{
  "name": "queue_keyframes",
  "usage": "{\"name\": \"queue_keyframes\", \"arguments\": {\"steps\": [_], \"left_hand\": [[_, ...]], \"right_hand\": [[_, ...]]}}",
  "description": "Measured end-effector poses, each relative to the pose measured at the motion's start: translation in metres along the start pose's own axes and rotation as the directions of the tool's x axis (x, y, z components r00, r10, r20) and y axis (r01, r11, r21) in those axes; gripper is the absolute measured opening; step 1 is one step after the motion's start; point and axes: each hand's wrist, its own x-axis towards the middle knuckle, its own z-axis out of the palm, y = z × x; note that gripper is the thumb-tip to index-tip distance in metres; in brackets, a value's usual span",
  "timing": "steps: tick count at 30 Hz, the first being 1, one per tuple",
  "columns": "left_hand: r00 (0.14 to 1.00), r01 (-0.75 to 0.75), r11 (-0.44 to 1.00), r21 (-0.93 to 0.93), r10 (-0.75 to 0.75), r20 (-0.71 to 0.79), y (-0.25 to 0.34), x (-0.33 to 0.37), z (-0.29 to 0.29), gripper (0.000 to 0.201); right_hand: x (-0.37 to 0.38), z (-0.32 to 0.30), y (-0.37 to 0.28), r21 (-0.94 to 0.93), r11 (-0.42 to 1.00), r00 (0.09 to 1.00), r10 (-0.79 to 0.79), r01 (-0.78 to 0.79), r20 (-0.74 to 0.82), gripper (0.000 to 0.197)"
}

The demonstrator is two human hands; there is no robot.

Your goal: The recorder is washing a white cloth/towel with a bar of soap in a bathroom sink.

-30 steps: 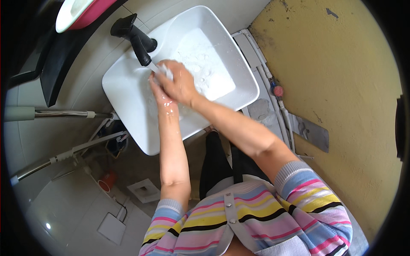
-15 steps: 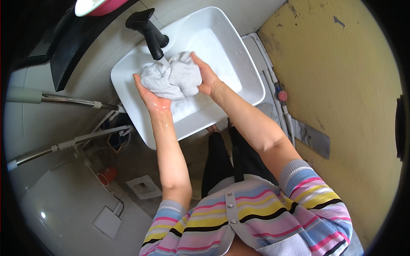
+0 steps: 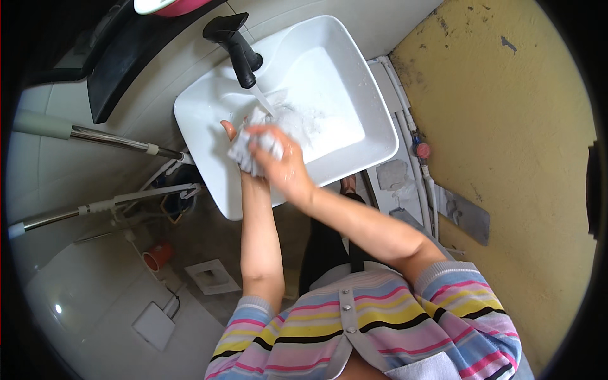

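Note:
A wet greyish-white cloth [image 3: 242,153] is bunched up over the left part of the white sink [image 3: 380,142]. Beneath it lies my left hand [image 3: 228,130], its thumb sticking out past the cloth and its other fingers mostly hidden. My right hand [image 3: 288,170] grips the cloth from above and the right, slightly smeared by motion, its fingers curled over the bundle. Water pours from the black faucet [image 3: 244,63] just beyond the cloth and splashes in the basin. Both hands look wet.
A black shelf [image 3: 130,60] with a pink-and-white basin [image 3: 174,6] juts out at the upper left. Metal poles [image 3: 114,139] stand left of the sink. White pipes [image 3: 411,117] run along the yellow wall [image 3: 506,120] at right. An orange-red bucket [image 3: 158,258] sits on the floor.
The cloth has gone from spread between both hands under the stream to a tighter bundle nearer me. My right hand has swung left and down onto it. The view has shifted slightly.

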Motion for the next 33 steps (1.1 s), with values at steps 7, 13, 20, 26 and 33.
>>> {"name": "queue_keyframes", "arguments": {"steps": [7,13,20,26,33], "left_hand": [[0.977,-0.093,0.990,0.105,0.111,-0.180,-0.007,0.035,-0.014,0.060],[0.794,-0.238,0.879,0.414,0.421,-0.438,-0.032,0.046,0.005,0.050],[0.437,-0.159,0.650,0.743,0.721,-0.537,-0.025,0.052,0.084,0.042],[0.507,-0.403,0.416,0.815,0.843,-0.180,0.023,0.018,0.124,0.035],[0.525,-0.639,0.567,0.519,0.815,-0.245,0.011,0.025,0.124,0.043]], "right_hand": [[0.003,-0.023,0.007,-0.681,0.621,0.916,-0.344,0.388,0.207,0.039],[0.051,-0.025,0.014,-0.711,0.610,0.933,-0.296,0.351,0.207,0.025],[0.117,-0.044,0.052,-0.100,0.881,0.884,0.450,-0.462,-0.126,0.029],[0.089,-0.070,0.058,0.559,0.634,0.841,0.459,-0.535,0.286,0.062],[0.070,-0.025,0.057,0.562,0.366,0.666,0.493,-0.742,0.559,0.100]]}}
